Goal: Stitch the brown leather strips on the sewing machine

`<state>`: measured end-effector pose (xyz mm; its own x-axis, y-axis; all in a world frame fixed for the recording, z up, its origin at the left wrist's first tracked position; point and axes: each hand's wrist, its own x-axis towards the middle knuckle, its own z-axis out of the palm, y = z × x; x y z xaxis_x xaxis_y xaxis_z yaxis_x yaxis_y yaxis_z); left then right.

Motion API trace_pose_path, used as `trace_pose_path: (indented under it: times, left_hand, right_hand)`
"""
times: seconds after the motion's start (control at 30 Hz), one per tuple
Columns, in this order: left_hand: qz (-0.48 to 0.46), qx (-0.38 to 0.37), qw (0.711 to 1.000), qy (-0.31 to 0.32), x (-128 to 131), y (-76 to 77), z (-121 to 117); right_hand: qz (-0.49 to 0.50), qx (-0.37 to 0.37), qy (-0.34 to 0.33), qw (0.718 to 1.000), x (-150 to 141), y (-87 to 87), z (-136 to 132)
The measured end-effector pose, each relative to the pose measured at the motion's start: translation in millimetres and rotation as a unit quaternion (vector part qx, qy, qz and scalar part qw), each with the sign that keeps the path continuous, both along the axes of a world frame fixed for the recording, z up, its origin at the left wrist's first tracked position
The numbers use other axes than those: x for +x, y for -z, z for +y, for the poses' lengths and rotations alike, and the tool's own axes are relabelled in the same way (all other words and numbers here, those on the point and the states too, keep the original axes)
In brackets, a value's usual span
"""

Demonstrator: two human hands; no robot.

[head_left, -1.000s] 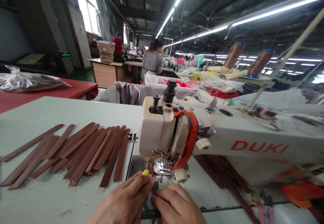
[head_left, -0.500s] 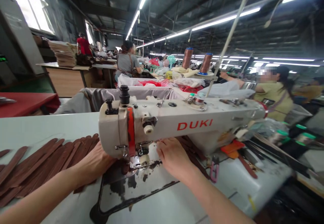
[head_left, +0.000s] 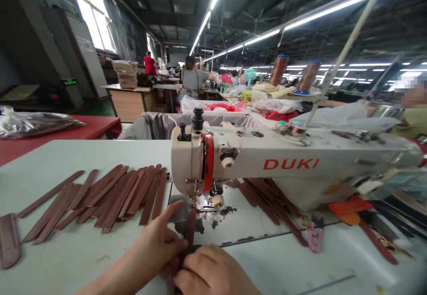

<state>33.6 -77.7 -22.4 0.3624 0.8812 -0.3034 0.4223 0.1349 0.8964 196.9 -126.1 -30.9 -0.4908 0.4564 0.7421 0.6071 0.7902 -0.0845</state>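
Seeing a broad brown piece (head_left: 9,246) lying by the left edge of the tabletop (head_left: 100,153), then a fanned pile of narrow brown strips (head_left: 113,197), overlapping and slanting. Finding one flat brown strip (head_left: 191,227) at the presser foot (head_left: 208,207), running toward both hands and hiding its near end under fingers. Parting thumb and index finger of the left hand (head_left: 162,242), pointing the index toward the presser foot and setting the thumb tip beside the strip; not telling any grip in its lower fingers. Curling and bunching the right hand (head_left: 213,269) just beside; not telling any pinch there. Leaving room for moving at the tabletop's far left corner, behind the pile, but only a narrow gap between pile and machine bed. Passing more strips (head_left: 271,201) under the sewing machine (head_left: 247,148), then pink-handled snips (head_left: 314,237). Reading "DUKI" in red capitals along the machine's arm.
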Motion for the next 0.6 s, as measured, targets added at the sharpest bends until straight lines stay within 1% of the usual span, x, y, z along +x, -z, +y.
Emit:
trace_pose_path:
  times: [0.07,0.1,0.13,0.2,0.27,0.33,0.37,0.4,0.43,0.53,0.6]
  left_hand:
    - [0.06,0.07,0.996,0.002,3,-0.3,-1]
    - [0.106,0.126,0.986,0.012,3,-2.3,-1]
    - [0.152,0.193,0.969,0.027,2,-4.4,-2]
    - [0.205,0.339,0.915,0.07,-1,-6.5,-3]
    - [0.214,0.492,0.835,0.122,-3,-3.8,-5]
    - [0.194,0.598,0.763,0.151,-4,1.4,-6]
    - [0.193,0.629,0.736,0.157,-3,3.6,-7]
    - [0.199,0.648,0.718,0.159,-2,4.8,-6]
    - [0.209,0.656,0.707,0.159,-1,4.7,-6]
    - [0.24,0.656,0.694,0.174,2,-0.4,-3]
    - [0.244,0.65,0.698,0.176,3,-3.7,-1]
  right_hand:
    - [-0.033,0.005,-0.013,0.999,3,-1.4,7]
    - [-0.045,-0.001,-0.015,0.999,7,-2.1,10]
    - [-0.054,-0.011,-0.017,0.998,11,-2.6,12]
    - [-0.064,-0.03,-0.017,0.997,20,-1.9,15]
    - [-0.066,-0.039,-0.019,0.997,24,0.8,17]
    - [-0.058,-0.034,-0.018,0.998,24,4.7,18]
    - [-0.052,-0.029,-0.015,0.998,23,6.6,18]
    - [-0.046,-0.024,-0.013,0.999,22,8.4,18]
    - [-0.04,-0.021,-0.009,0.999,21,10.1,18]
    - [-0.026,-0.017,-0.007,0.999,21,14.9,20]
    - [-0.019,-0.018,-0.006,1.0,21,18.7,22]
